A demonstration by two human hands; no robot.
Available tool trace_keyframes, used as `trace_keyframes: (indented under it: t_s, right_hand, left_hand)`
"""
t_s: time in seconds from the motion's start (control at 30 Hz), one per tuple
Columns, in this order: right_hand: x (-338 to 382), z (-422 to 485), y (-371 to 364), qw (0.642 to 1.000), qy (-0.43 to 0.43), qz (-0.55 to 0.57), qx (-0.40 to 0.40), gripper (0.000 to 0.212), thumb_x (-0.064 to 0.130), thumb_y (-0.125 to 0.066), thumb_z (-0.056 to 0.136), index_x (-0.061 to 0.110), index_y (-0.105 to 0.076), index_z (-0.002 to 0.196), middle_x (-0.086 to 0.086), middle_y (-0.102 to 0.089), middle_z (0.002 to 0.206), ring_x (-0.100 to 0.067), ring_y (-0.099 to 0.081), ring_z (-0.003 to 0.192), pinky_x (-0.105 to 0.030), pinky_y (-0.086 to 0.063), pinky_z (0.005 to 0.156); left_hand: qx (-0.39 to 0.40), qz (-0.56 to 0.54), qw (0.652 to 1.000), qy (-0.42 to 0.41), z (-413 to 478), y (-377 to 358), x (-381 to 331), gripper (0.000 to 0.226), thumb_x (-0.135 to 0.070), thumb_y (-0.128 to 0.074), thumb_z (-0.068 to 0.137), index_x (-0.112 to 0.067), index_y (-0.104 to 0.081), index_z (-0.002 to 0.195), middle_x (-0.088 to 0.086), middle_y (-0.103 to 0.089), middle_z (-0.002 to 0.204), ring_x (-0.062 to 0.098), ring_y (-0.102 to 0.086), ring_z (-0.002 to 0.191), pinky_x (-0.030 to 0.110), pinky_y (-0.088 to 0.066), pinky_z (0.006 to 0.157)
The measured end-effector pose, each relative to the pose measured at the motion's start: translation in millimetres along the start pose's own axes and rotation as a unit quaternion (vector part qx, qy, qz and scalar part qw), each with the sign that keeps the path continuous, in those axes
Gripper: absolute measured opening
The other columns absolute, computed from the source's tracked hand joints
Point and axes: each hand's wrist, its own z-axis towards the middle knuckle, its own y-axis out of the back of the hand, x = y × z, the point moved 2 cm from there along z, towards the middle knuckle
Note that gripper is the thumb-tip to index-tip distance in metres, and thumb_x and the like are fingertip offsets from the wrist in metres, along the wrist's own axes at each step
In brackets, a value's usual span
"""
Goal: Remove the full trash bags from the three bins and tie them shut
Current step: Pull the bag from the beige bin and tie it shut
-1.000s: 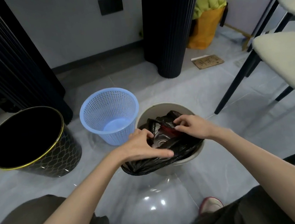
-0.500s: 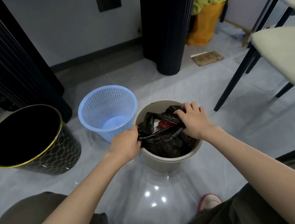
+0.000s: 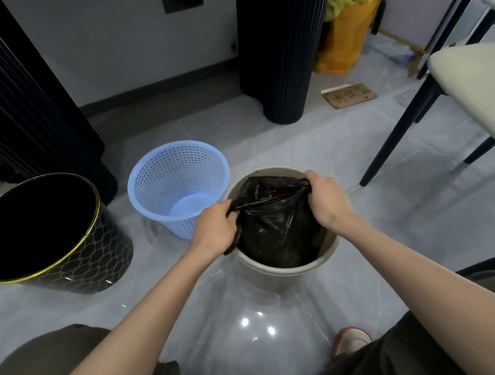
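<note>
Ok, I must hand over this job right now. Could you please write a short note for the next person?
Left hand: grips the left edge of the black trash bag.
Right hand: grips its right edge.
The bag sits inside the beige bin, its mouth gathered between the hands, not tied.
Blue basket holds no bag; the inside of the black bin is too dark to judge.
Left to do: lift this bag out, knot it, check the black bin.
</note>
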Motion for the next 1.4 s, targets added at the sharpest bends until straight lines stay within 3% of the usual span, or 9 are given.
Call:
trace_keyframes:
  t_s: [0.13, 0.33, 0.47, 0.7, 0.93, 1.07, 1.17, 1.3, 1.4]
  right_hand:
    - [6, -7, 8, 0.995, -0.011, 0.094, -0.038, 0.042, -0.008, -0.035, 0.080, 0.009, -0.054, 0.114, -0.021, -0.066, 0.098, -0.040, -0.059, 0.091, -0.038, -0.046, 0.075]
    - [26, -15, 43, 0.972, -0.014, 0.194, -0.132, 0.039, -0.011, -0.033, 0.078, 0.009, -0.055, 0.102, -0.004, -0.060, 0.087, -0.024, -0.053, 0.081, -0.025, -0.033, 0.067]
    - [37, -18, 67, 0.960, -0.024, 0.231, -0.154, 0.034, -0.011, -0.032, 0.083, 0.006, -0.055, 0.102, -0.001, -0.055, 0.089, -0.017, -0.048, 0.082, -0.021, -0.028, 0.065]
    - [42, -30, 64, 0.948, -0.072, 0.267, -0.158, 0.034, -0.013, -0.030, 0.083, 0.006, -0.054, 0.100, -0.003, -0.055, 0.090, -0.017, -0.049, 0.082, -0.024, -0.033, 0.072]
    - [37, -34, 58, 0.952, -0.082, 0.274, -0.111, 0.032, -0.010, -0.031, 0.085, 0.005, -0.054, 0.102, -0.004, -0.055, 0.095, -0.018, -0.048, 0.087, -0.022, -0.032, 0.072]
    - [32, -34, 48, 0.973, -0.056, 0.222, -0.017, 0.026, -0.009, -0.029, 0.083, 0.008, -0.048, 0.091, -0.011, -0.049, 0.099, -0.026, -0.048, 0.094, -0.027, -0.033, 0.078]
    - [33, -34, 47, 0.988, 0.057, 0.138, 0.027, 0.030, -0.012, -0.035, 0.078, 0.000, -0.054, 0.097, -0.013, -0.039, 0.131, -0.027, -0.034, 0.124, -0.020, -0.023, 0.097]
    - [36, -36, 45, 0.974, 0.174, 0.081, 0.121, 0.029, -0.010, -0.039, 0.073, -0.004, -0.055, 0.096, 0.003, -0.014, 0.157, -0.028, -0.024, 0.134, -0.023, -0.017, 0.098]
    - [40, -37, 41, 0.959, 0.218, 0.084, 0.163, 0.024, -0.010, -0.041, 0.070, -0.009, -0.055, 0.089, 0.005, -0.019, 0.157, -0.023, -0.030, 0.137, -0.030, -0.022, 0.108]
  left_hand:
    - [-0.042, -0.053, 0.998, -0.004, 1, 11, -9, 0.021, -0.015, -0.044, 0.096, -0.008, -0.063, 0.093, 0.001, -0.061, 0.087, 0.017, -0.053, 0.083, 0.024, -0.034, 0.071]
    - [-0.097, -0.154, 0.982, -0.057, -1, 35, -34, 0.022, -0.015, -0.044, 0.096, -0.018, -0.055, 0.077, -0.013, -0.055, 0.066, 0.004, -0.050, 0.066, 0.007, -0.037, 0.056]
    - [-0.110, -0.252, 0.960, -0.051, 1, 43, -41, 0.022, -0.019, -0.046, 0.096, -0.009, -0.064, 0.088, 0.003, -0.067, 0.085, 0.012, -0.058, 0.080, 0.026, -0.044, 0.070]
    - [-0.091, -0.335, 0.938, -0.005, -3, 35, -33, 0.017, -0.015, -0.046, 0.096, -0.018, -0.063, 0.095, -0.010, -0.064, 0.085, 0.012, -0.058, 0.089, 0.025, -0.046, 0.076]
    - [-0.040, -0.337, 0.940, 0.045, -10, 24, -20, 0.019, -0.018, -0.046, 0.095, -0.024, -0.064, 0.091, -0.002, -0.067, 0.095, 0.020, -0.060, 0.100, 0.039, -0.050, 0.092]
    - [-0.027, -0.263, 0.964, 0.006, -15, 16, -21, 0.022, -0.011, -0.045, 0.096, -0.012, -0.064, 0.107, -0.003, -0.063, 0.097, 0.010, -0.056, 0.092, 0.008, -0.044, 0.068]
    - [-0.013, -0.232, 0.972, -0.025, -17, 14, -22, 0.021, -0.008, -0.047, 0.094, -0.014, -0.066, 0.099, -0.005, -0.064, 0.089, 0.007, -0.056, 0.087, 0.000, -0.040, 0.062]
    - [0.006, -0.162, 0.985, -0.064, -16, 15, -22, 0.027, -0.001, -0.048, 0.092, -0.008, -0.067, 0.109, -0.001, -0.067, 0.100, 0.011, -0.059, 0.097, 0.015, -0.045, 0.077]
    - [0.019, -0.135, 0.985, -0.101, -18, 13, -22, 0.031, 0.003, -0.049, 0.089, -0.009, -0.067, 0.111, 0.003, -0.069, 0.109, 0.013, -0.061, 0.104, 0.024, -0.045, 0.093]
